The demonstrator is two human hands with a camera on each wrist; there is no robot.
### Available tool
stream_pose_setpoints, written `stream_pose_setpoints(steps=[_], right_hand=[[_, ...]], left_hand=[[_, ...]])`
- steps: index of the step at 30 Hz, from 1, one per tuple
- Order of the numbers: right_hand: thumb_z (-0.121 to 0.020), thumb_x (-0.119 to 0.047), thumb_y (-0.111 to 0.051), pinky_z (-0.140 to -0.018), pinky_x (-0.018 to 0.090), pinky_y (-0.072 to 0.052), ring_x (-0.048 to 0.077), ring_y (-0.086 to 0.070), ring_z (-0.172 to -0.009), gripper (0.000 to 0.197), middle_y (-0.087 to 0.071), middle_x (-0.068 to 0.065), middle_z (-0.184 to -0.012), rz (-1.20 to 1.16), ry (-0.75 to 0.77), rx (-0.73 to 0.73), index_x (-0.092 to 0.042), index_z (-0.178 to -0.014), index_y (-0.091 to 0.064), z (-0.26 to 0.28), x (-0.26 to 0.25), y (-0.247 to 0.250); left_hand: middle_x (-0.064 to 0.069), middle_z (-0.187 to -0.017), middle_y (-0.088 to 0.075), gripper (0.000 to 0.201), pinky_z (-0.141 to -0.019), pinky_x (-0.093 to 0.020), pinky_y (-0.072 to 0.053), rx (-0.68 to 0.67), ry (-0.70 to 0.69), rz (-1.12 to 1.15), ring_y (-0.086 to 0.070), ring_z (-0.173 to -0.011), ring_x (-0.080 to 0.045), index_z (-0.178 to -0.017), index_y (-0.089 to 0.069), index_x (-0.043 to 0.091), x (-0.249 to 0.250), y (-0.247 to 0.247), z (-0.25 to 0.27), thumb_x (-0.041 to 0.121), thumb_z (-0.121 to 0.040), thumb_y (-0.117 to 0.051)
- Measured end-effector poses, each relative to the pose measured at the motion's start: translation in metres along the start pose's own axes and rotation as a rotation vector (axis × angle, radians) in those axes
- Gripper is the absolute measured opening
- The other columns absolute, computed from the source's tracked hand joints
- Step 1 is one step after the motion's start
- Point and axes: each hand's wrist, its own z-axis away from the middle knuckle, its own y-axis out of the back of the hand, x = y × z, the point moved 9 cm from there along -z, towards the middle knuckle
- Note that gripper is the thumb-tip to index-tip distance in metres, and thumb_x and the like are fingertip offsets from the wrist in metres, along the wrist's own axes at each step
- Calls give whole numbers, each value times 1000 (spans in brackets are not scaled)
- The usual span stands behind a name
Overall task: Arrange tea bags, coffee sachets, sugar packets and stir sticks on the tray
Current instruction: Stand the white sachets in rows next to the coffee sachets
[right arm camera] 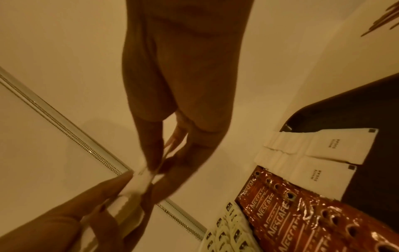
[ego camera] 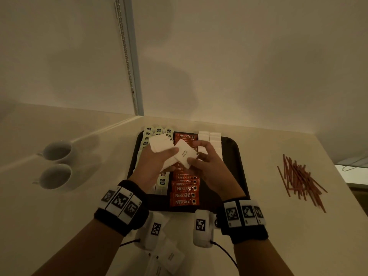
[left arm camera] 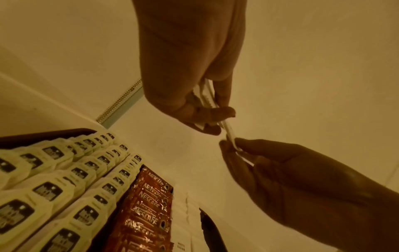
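Above the dark tray [ego camera: 237, 168], my left hand [ego camera: 171, 156] grips a small stack of white sugar packets [ego camera: 161, 144]. My right hand [ego camera: 196, 157] pinches one sugar packet [ego camera: 185, 153] at the front of that stack. In the left wrist view the packet [left arm camera: 228, 134] shows edge-on between the fingertips of both hands. On the tray, tea bags [ego camera: 162, 182] fill the left columns, red coffee sachets [ego camera: 184, 196] the middle column, and sugar packets [ego camera: 215, 138] lie at the back right. Red stir sticks [ego camera: 300, 180] lie in a loose heap on the table, right of the tray.
Two white cups [ego camera: 56, 151] [ego camera: 54, 176] stand on the table left of the tray. Several loose sugar packets [ego camera: 171, 257] lie near the table's front edge, under my wrists. A wall rises just behind the tray.
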Motion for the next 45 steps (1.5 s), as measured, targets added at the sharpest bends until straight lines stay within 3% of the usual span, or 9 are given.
stream_pose_setpoints(steps=[6, 10, 14, 19, 21, 23, 25, 30, 45], right_hand=[[-89, -12, -59, -68, 22, -54, 19, -68, -88, 24, -66, 16, -108, 52, -19, 25, -6, -112, -59, -1, 19, 4], [-90, -9, -56, -75, 27, -57, 20, -68, -94, 21, -68, 10, -108, 26, -9, 69, -6, -111, -60, 0, 25, 17], [-92, -6, -53, -76, 25, -57, 19, -66, -98, 21, -66, 8, -109, 28, 43, 319, -3, -112, -59, 0, 19, 80], [-92, -10, -56, -76, 27, -55, 18, -64, -91, 15, -65, 5, -104, 350, -16, 652, -9, -106, -61, 1, 33, 169], [-92, -12, -57, -77, 28, -55, 20, -62, -93, 18, -64, 8, -108, 436, -82, 695, -8, -108, -61, -1, 50, 189], [-91, -15, -58, -87, 38, -54, 22, -62, -98, 20, -65, 9, -110, 526, -133, 686, -9, -110, -62, -5, 67, 198], [-89, -18, -61, -92, 42, -52, 22, -61, -100, 21, -66, 7, -108, 591, -178, 626, -11, -109, -63, -10, 83, 195], [-88, -17, -63, -92, 39, -52, 16, -59, -98, 23, -61, -1, -102, 563, -246, 512, -12, -111, -62, -22, 108, 166], [-89, -17, -62, -96, 33, -48, 20, -58, -109, 28, -62, 6, -118, 667, -251, 589, -10, -116, -61, -42, 113, 153]], left_hand=[[-4, -98, -66, 36, -45, -21, -50, 38, -8, -102, -65, -83, -16, -111, -58, 13, 2, 6, -1, 9, -79, -74], [-3, -88, -71, 14, -50, -26, -55, 9, 99, 40, -68, -79, -16, -104, -59, 17, -8, 5, 1, 13, -90, -60], [-11, -87, -72, 20, -59, -30, -57, -62, 199, 380, -68, -84, -26, -104, -57, 18, -11, 4, 6, 9, -95, -41], [-11, -80, -75, 17, -63, -35, -60, -33, 213, 445, -65, -95, -31, -104, -55, 14, -10, 10, 9, 7, -96, -42], [-15, -91, -73, 17, -62, -35, -60, -12, 220, 437, -64, -100, -34, -107, -54, 13, -13, 13, 8, 6, -96, -44], [-20, -111, -65, 20, -60, -35, -60, 4, 223, 421, -61, -107, -38, -113, -54, 12, -16, 15, 7, 6, -96, -46], [-19, -116, -61, 21, -57, -32, -59, 22, 218, 391, -61, -107, -37, -113, -55, 12, -18, 16, 5, 6, -95, -47], [-11, -104, -64, 16, -54, -31, -59, 45, 193, 342, -63, -93, -28, -101, -58, 18, -17, 15, 4, 6, -95, -49], [-8, -102, -65, 14, -51, -29, -58, 74, 193, 315, -64, -90, -24, -102, -58, 16, -19, 23, 1, 7, -96, -48]])
